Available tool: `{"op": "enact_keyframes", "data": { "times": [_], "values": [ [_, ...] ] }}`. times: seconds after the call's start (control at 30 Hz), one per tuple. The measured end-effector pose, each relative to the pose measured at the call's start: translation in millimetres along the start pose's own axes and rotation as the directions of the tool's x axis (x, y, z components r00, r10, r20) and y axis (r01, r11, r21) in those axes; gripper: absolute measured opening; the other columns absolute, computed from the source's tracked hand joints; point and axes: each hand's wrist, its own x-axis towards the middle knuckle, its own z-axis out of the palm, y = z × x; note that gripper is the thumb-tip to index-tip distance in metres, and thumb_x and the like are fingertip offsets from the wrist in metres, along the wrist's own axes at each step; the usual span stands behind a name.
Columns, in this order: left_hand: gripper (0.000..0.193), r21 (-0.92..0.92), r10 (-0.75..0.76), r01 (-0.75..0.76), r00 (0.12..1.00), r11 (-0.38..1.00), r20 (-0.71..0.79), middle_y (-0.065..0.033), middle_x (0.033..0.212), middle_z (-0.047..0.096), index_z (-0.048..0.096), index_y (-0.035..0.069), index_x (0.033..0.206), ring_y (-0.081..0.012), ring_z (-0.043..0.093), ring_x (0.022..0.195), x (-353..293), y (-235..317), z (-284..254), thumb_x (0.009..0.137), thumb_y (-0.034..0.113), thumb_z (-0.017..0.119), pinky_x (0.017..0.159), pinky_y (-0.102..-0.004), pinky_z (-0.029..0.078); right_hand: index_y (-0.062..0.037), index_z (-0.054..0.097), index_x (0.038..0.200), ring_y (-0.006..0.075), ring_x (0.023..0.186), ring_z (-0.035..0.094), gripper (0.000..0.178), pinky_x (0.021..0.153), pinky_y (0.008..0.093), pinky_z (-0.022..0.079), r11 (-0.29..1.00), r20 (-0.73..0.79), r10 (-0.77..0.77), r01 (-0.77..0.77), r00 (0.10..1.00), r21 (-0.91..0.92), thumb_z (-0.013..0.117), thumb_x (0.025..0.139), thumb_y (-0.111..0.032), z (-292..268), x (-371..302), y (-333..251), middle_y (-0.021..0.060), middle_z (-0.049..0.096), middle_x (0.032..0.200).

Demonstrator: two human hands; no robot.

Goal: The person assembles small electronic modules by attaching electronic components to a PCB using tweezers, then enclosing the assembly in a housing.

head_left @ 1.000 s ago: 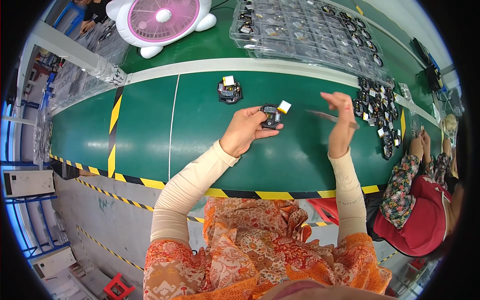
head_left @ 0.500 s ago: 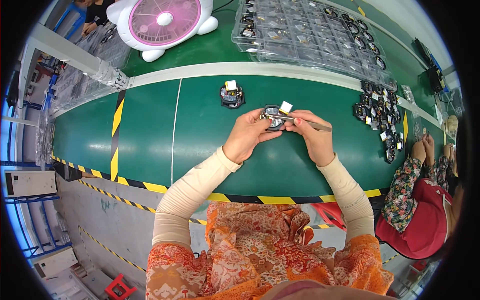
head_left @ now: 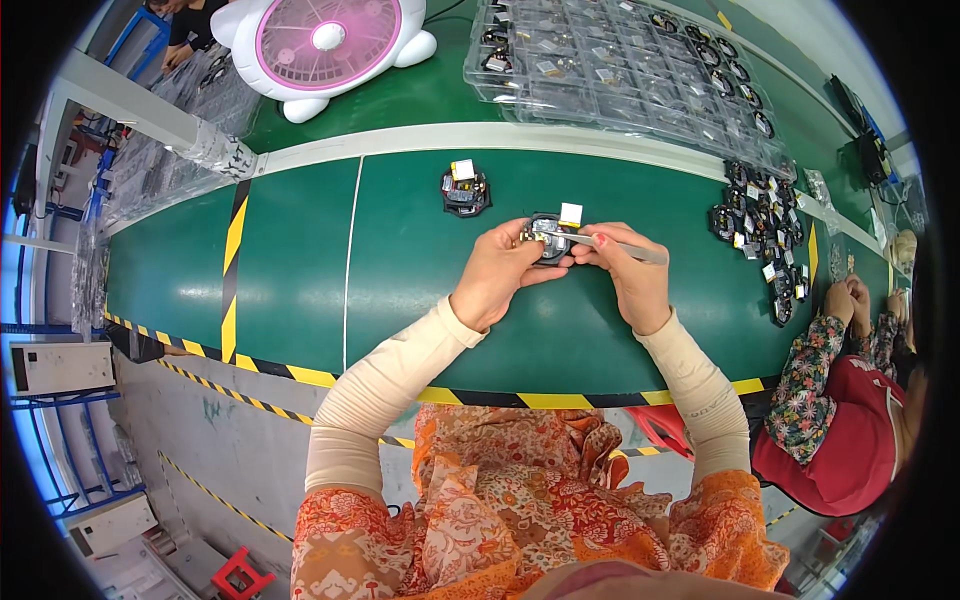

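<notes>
A small round black electronic assembly (head_left: 546, 237) is gripped at its left side by my left hand (head_left: 497, 268), thumb on its edge. A white battery-like block (head_left: 571, 214) stands out from its upper right. Metal tweezers (head_left: 632, 250) are pinched in my right hand (head_left: 630, 275), and their tips reach into the middle of the assembly. The fingers of that hand also come against the assembly's right side. Farther off and to the left, a similar black assembly (head_left: 466, 192) with a white block on top lies on the green table (head_left: 280, 270).
Several more black assemblies (head_left: 757, 215) are heaped at the right. Clear compartment trays (head_left: 620, 80) stand behind the white rail, beside a white and pink fan (head_left: 330, 45). A co-worker in a red vest (head_left: 850, 430) sits at the right; another person (head_left: 190, 30) is far left.
The assembly has turned slightly in my hands, so its white block stands straighter. The tweezers' tips remain inside it, and both hands have hardly shifted.
</notes>
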Motion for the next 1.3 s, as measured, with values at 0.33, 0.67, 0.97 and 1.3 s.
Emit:
{"op": "enact_keyframes", "data": {
  "times": [0.33,0.67,0.97,1.3],
  "values": [
    [0.027,-0.004,0.042,-0.042,0.999,0.999,0.024,-0.0099,0.099,0.059,0.047,-0.004,0.113,-0.0154,0.061,0.084,1,-2,0,0.087,0.0,0.039,0.079,-0.0283,0.053,0.0102,0.057,0.099,0.0219,0.082,0.062,0.02,0.074,0.0291,0.051,1.0,-0.006,-0.001,0.001,1.0,0.011,0.051,0.086,-0.004,-1,0,2,0.016,0.058,0.098],
    [0.027,-0.039,0.047,-0.047,0.999,0.998,-0.011,-0.01,0.096,0.059,0.048,-0.005,0.111,-0.0146,0.061,0.08,3,-4,-1,0.086,-0.001,0.039,0.075,-0.0266,0.054,0.0099,0.057,0.099,0.0226,0.083,0.062,0.02,0.074,0.0295,0.052,0.996,-0.054,0.016,-0.011,0.998,0.092,0.051,0.087,-0.005,6,-2,4,0.0154,0.057,0.098],
    [0.026,-0.041,0.034,-0.035,0.999,0.999,-0.015,-0.01,0.1,0.058,0.046,-0.003,0.112,-0.0166,0.061,0.086,1,-3,-2,0.088,0.0,0.037,0.082,-0.0299,0.052,0.008,0.059,0.096,0.0237,0.083,0.062,0.016,0.076,0.0301,0.052,0.964,0.049,-0.148,0.155,0.988,-0.218,0.053,0.084,0.001,4,-6,3,0.0156,0.056,0.097],
    [0.025,-0.113,0.071,-0.079,0.995,0.99,-0.073,-0.0119,0.096,0.059,0.046,-0.005,0.11,-0.0187,0.062,0.083,2,-5,0,0.086,-0.002,0.038,0.077,-0.029,0.054,0.005,0.061,0.094,0.0197,0.087,0.058,0.017,0.075,0.0269,0.048,0.719,0.251,-0.4,0.471,0.882,-0.511,0.057,0.078,0.005,8,-7,1,0.0137,0.058,0.097]
  ]
}}
